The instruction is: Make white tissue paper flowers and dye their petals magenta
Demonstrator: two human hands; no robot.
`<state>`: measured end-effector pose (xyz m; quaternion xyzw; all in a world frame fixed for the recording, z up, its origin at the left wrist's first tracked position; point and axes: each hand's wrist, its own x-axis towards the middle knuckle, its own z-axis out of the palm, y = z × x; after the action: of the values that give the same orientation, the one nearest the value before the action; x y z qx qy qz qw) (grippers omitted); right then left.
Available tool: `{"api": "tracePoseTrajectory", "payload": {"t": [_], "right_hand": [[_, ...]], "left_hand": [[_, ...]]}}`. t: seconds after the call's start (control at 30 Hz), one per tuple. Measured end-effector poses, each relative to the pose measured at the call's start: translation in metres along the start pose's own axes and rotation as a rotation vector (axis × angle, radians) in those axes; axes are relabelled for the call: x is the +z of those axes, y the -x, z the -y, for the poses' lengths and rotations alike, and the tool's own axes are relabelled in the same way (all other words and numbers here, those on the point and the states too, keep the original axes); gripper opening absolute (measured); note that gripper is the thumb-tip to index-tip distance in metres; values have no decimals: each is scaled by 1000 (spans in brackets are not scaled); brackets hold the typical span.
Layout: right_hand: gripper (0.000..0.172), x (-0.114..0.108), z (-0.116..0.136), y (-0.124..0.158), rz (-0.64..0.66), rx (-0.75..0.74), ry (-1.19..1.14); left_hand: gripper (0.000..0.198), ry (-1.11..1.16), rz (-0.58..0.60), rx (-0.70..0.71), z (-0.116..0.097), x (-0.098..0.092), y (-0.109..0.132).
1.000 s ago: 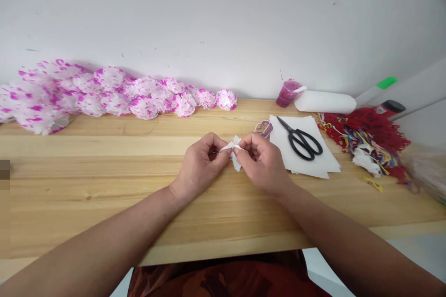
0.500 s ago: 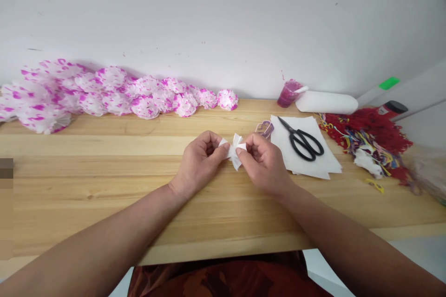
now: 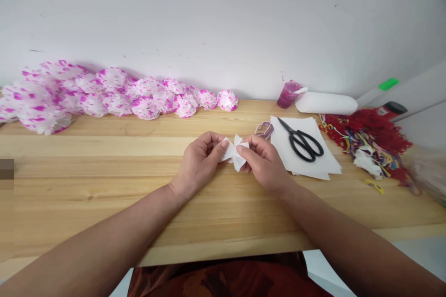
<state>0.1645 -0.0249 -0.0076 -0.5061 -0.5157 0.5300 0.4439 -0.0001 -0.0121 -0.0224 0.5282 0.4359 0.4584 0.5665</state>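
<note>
Between my hands, above the wooden table (image 3: 104, 204), is a small white pleated paper flower (image 3: 238, 159), its folded layers fanned out and narrow at the middle. My left hand (image 3: 203, 157) pinches its left flap between thumb and fingers. On the other side my right hand (image 3: 264, 160) is closed on the right part, the thumb lying on top. Some of the paper is hidden behind my fingers. Just beyond my right hand lie purple and pink rubber bands (image 3: 265, 128).
Black scissors (image 3: 304, 141) rest on white paper sheets (image 3: 313, 169) at the right. Pink-spotted paper flowers (image 3: 146, 97) line the wall. Farther right are a cup of purple liquid (image 3: 289, 94), a white roll (image 3: 325, 102), red yarn (image 3: 379, 130) and a dark-lidded container (image 3: 392, 110).
The white paper's left flap has been spread wider under my left thumb, and its lower layers fan out more. My right hand has shifted very slightly; other things stay where they were.
</note>
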Motion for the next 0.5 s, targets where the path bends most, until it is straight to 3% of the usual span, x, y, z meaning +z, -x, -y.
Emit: {"api": "tracePoseTrajectory", "payload": {"t": [0.13,0.5], "right_hand": [[25,0,1,0,-3,20,-10],[28,1,1,1,-13,-1,17]], "left_hand": [[27,9,33,6,-3,0,2],[23,-22,-33,-14,0,-2,1]]}}
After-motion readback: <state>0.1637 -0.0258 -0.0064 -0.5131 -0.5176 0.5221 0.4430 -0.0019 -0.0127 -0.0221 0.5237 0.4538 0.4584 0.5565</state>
